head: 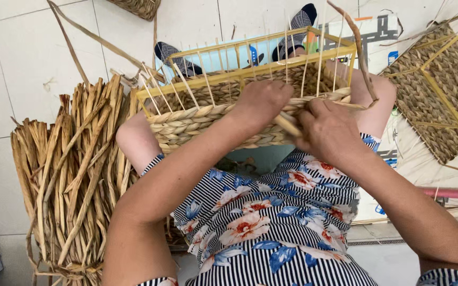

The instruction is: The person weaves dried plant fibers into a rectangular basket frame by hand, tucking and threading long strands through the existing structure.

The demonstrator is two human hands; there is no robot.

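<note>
Fingers (284, 91) of the left hand (261, 100) curl over the top edge of the woven basket (202, 122) and press on its braided wall, closed on the rim. The right hand (328, 130) sits just beside it, its fingers bent around a flat strand (288, 126) of dried fibre; how tightly they pinch it I cannot tell, because the knuckles hide the tips. A longer brown strand (364, 58) rises from this hand and curves up over the basket.

The basket rests on the knees of the person, inside a yellow metal frame (250, 71) with thin pale upright sticks (320, 58) along the rim. The person sits low above a white tiled floor (22, 47). On the left, touching the leg, a big bundle of dried leaves (75, 175) lies on the tiles. On the right, a second woven panel (441, 95) with a yellow frame lies on a pale printed sheet (425, 164). The corner of another basket (136, 6) shows at the top edge. Open floor is at the upper left; both sides of the person are crowded.
</note>
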